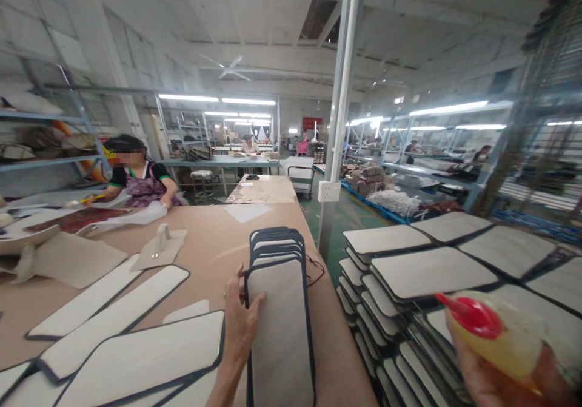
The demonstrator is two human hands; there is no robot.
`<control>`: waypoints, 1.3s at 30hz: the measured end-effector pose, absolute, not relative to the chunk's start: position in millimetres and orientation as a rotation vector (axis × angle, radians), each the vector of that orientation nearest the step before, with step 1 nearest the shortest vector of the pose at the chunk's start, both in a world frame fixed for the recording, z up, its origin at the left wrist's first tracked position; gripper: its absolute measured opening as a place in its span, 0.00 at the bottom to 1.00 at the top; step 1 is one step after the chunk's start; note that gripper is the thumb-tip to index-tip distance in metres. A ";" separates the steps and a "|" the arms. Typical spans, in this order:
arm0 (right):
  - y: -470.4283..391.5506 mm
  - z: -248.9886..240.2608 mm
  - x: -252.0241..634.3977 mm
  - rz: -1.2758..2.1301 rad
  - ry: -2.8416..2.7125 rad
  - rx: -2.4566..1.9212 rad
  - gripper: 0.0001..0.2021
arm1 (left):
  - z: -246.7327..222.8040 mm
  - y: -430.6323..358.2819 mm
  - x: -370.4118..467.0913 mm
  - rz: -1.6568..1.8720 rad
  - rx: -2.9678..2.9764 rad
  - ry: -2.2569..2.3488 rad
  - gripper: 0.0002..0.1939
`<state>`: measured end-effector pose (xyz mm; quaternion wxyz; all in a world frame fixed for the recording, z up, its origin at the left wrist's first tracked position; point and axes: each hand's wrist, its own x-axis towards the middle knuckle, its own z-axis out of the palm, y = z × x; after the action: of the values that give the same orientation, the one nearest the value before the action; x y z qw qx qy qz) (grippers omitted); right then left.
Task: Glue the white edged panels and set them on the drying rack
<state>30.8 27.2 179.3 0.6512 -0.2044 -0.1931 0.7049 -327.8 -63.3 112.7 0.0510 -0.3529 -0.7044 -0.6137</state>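
My left hand (240, 313) is at the left edge of a stack of pale panels with dark blue edging. Its thumb rests over the face of the top panel (280, 328) and its fingers are at the side, gripping the edge. At the lower right, my right hand (484, 367) is wrapped around a squeeze bottle (513, 337) with a red nozzle cap and yellowish contents. The bottle is tilted, its tip pointing left, and part of it is blurred. More edged panels (150, 355) lie overlapping on the table, left of my left hand.
Tall stacks of similar panels (431, 273) stand to the right of the brown table (204, 237). A metal post (339, 122) with a socket box rises beyond the table's right edge. At the left, a co-worker (140, 179) handles white sheet material. A handled piece (161, 243) lies nearby.
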 end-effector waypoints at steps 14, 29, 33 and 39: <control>19.5 278.7 -24.4 1.542 -0.649 -0.317 0.16 | 154.8 -115.7 -245.1 -2.133 -1.199 -2.436 0.22; 20.5 311.9 44.9 1.537 -1.333 -0.319 0.28 | 313.1 -120.5 -192.4 -0.637 -3.103 -2.055 0.10; 16.7 311.9 46.7 1.572 -1.385 -0.297 0.26 | 329.0 -120.1 -184.8 -0.461 -3.191 -2.055 0.09; 12.1 315.6 44.0 1.623 -1.418 -0.274 0.27 | 336.8 -121.3 -183.3 -0.383 -3.272 -1.956 0.12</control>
<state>44.0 12.1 315.6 0.4657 -0.1118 -0.5777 0.6610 -183.3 -121.3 336.8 -0.3381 -0.8037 -0.4805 -0.0941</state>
